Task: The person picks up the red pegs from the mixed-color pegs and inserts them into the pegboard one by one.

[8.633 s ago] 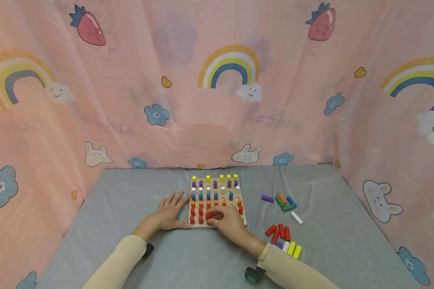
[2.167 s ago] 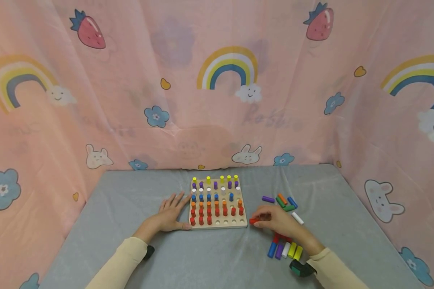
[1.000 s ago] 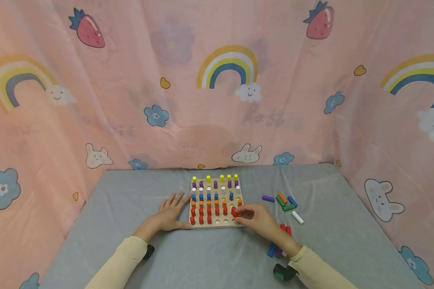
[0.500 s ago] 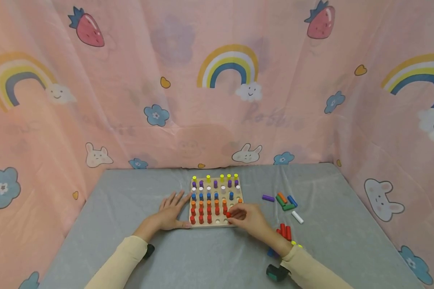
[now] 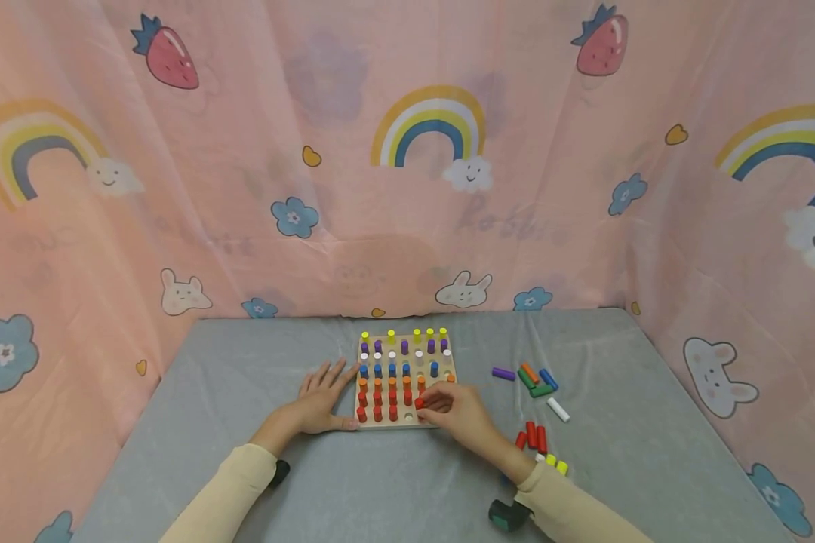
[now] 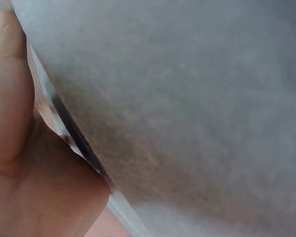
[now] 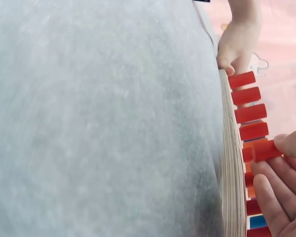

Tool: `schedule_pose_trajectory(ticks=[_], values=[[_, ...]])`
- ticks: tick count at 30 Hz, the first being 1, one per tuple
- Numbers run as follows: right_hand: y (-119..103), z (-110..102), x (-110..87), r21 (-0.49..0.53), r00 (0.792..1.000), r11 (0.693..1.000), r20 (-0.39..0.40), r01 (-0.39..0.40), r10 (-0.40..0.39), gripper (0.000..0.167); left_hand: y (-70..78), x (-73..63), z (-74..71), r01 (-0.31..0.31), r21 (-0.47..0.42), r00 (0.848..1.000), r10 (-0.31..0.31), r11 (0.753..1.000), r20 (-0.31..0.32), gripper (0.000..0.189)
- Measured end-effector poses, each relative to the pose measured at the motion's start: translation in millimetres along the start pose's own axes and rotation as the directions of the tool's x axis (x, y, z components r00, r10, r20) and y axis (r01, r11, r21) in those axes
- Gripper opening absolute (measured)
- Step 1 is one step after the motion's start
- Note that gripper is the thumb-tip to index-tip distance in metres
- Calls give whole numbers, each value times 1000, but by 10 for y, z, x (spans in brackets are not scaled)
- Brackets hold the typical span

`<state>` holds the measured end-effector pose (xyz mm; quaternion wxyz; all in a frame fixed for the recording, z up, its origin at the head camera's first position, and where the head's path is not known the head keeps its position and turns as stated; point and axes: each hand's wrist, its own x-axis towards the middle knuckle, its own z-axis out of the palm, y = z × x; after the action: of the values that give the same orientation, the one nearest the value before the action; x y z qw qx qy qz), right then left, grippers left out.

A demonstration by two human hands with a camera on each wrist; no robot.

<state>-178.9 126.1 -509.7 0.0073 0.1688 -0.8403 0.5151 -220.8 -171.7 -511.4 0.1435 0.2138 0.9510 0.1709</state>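
A wooden pegboard (image 5: 389, 425) stands on the table with upright pegs in colour rows, from yellow at the back to red at the front. My right hand (image 5: 458, 413) pinches a red peg (image 5: 419, 404) between thumb and fingers above the front row. In the right wrist view that peg (image 7: 266, 150) is held above the board's row, next to standing red pegs (image 7: 253, 131). My left hand (image 5: 322, 401) lies with fingers spread, its thumb and fingertips touching the board's left edge. The right hand hides the board's front right part.
Right of the board lie loose pegs: a purple peg (image 5: 503, 373), green, orange and blue ones, and a white peg (image 5: 558, 409). Nearer, red pegs (image 5: 536, 437) and yellow pegs (image 5: 557, 464) lie partly behind the right forearm. A printed pink curtain (image 5: 407, 226) surrounds the table.
My right hand has carried a red peg from the table right of the board leftward to above the front row. In the last half second it shifted slightly further left. The left hand stayed put.
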Motion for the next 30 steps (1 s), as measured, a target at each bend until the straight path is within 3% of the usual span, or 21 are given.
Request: schedule_pose_trajectory(ticks=[21,30], values=[[36,189,8,105,1000,994,-20,25,-23,15,4,-15,-12,-9,-3,1000,9,1000,-3,105],[24,210,15,68,1000,998,-30,-4,6,16,1,-15,-9,-12,-5,1000,12,1000,-5,105]])
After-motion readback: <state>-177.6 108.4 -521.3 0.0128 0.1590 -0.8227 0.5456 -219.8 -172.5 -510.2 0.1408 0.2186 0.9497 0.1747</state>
